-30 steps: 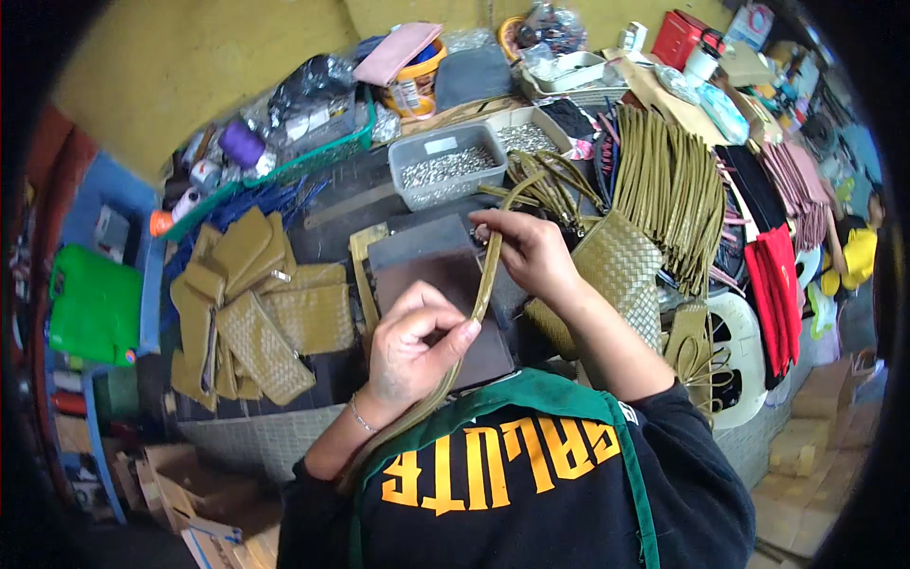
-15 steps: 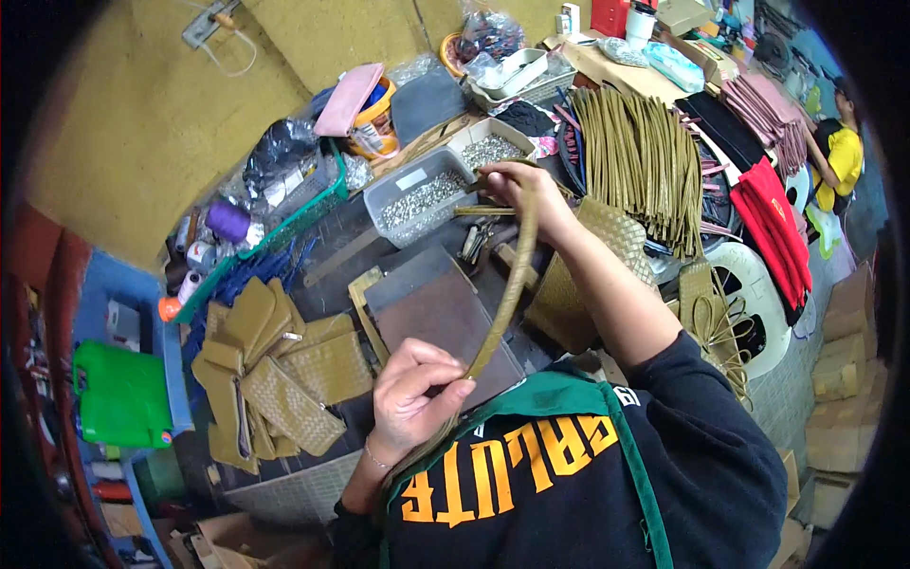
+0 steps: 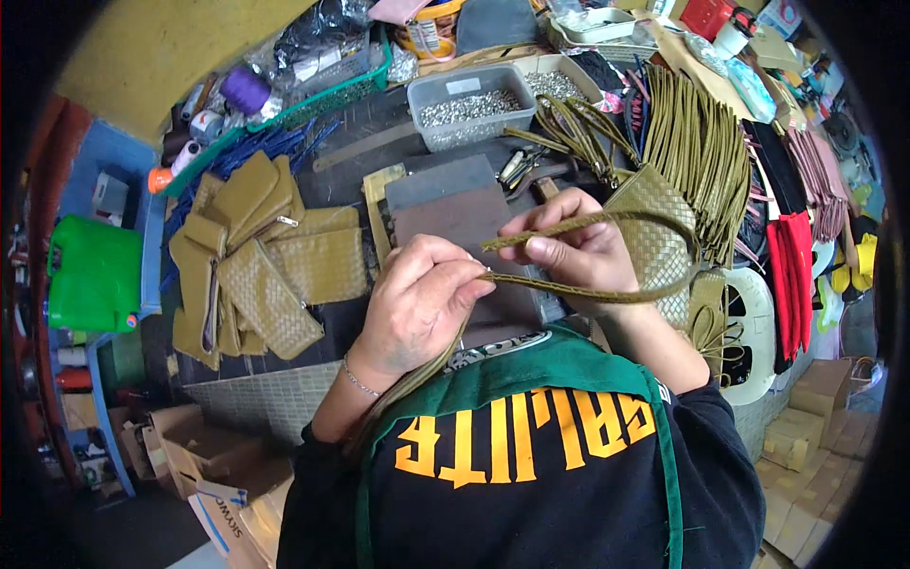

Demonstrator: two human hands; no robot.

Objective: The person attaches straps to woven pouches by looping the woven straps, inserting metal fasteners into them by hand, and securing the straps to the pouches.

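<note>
My left hand point(image 3: 422, 303) is closed, pinching an olive strap point(image 3: 645, 295) between thumb and fingers over the table's near side. From there the strap runs right, bends back in a wide loop and passes through my right hand point(image 3: 578, 251). That hand is closed too, gripping it near the free end, which points toward my left fingers. More thin olive strands point(image 3: 403, 391) trail from below my left hand along the forearm. Beneath both hands lies a dark flat board point(image 3: 453, 211). Right of my right hand is an olive woven piece point(image 3: 654, 232).
Olive woven pouches point(image 3: 270, 294) are piled at left. A clear tub point(image 3: 455, 131) of small metal parts stands at the back, beside loose olive straps point(image 3: 578, 133). A large strap bundle point(image 3: 697, 152) and red cloth point(image 3: 790, 284) lie right. Cardboard boxes point(image 3: 204, 446) stand below left.
My right hand has come back from beside the metal-parts tubs toward my left hand, folding the strap from a stretched length into a loop. The view has shifted.
</note>
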